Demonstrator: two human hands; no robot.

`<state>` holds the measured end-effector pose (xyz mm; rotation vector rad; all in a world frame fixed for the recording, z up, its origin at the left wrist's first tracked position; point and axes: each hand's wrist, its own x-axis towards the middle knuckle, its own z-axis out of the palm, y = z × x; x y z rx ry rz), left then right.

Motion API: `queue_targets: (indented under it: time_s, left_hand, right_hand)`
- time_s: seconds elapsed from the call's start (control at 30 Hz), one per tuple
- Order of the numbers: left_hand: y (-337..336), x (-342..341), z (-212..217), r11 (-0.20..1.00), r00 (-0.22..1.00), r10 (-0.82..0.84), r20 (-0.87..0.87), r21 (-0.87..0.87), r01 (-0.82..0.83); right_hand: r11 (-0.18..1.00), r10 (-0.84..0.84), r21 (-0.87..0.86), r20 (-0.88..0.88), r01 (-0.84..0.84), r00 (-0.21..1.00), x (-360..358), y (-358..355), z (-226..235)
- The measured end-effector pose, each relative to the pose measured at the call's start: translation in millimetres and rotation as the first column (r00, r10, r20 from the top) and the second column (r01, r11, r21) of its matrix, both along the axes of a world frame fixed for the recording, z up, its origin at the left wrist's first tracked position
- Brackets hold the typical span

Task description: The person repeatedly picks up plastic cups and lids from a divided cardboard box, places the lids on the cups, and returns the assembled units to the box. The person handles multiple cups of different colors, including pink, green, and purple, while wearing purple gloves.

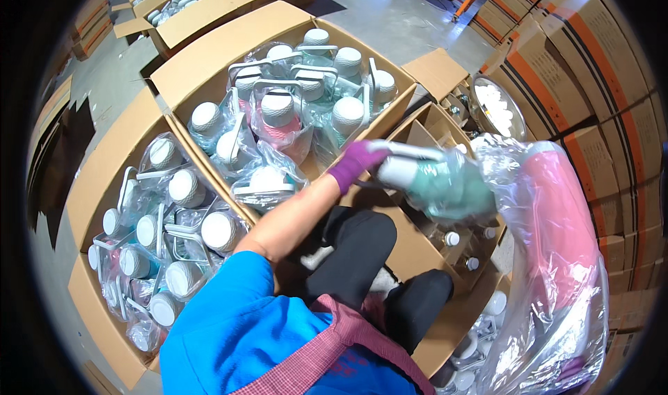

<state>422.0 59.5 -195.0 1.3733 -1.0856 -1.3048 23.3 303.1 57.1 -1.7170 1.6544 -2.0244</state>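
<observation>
Grey floor, brown cartons stacked alongside.
Green bottle is held by left hand; right hand is obscured, its grip cannot be determined.

A hand could pass over the knees; the green bottle obstructed the divided box, the pink bottle the right side

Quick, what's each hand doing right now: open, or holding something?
Left hand: closed on the pale handle of a green bottle.
Right hand: barely visible by the clear plastic around a pink object; open or closed cannot be told.
</observation>
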Motion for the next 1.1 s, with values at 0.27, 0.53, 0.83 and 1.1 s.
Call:
queue_targets:
  time_s: [0.27,0.53,0.83,1.1]
  left_hand:
    - [91.0,15.2,66.4,0.51,0.653,0.464,0.599,-0.783,0.355]
    - [114.3,111.3,-8.1,0.841,0.804,0.464,0.372,-0.47,-0.268]
    - [3.8,226.0,-83.9,0.933,0.806,-0.275,0.523,0.349,0.092]
    - [8.5,216.9,-72.8,0.861,0.576,-0.39,0.718,0.506,-0.048]
  right_hand:
    - [0.619,0.675,0.453,0.111,-0.642,0.729,95.2,-138.6,-28.3]
    - [-0.07,0.91,0.602,0.365,-0.796,0.196,260.0,-252.7,-33.6]
    - [-0.105,0.905,0.494,0.408,-0.863,0.123,330.1,-321.6,-58.9]
    - [-0.329,0.599,0.509,0.763,-0.795,0.241,383.0,-323.3,-197.9]
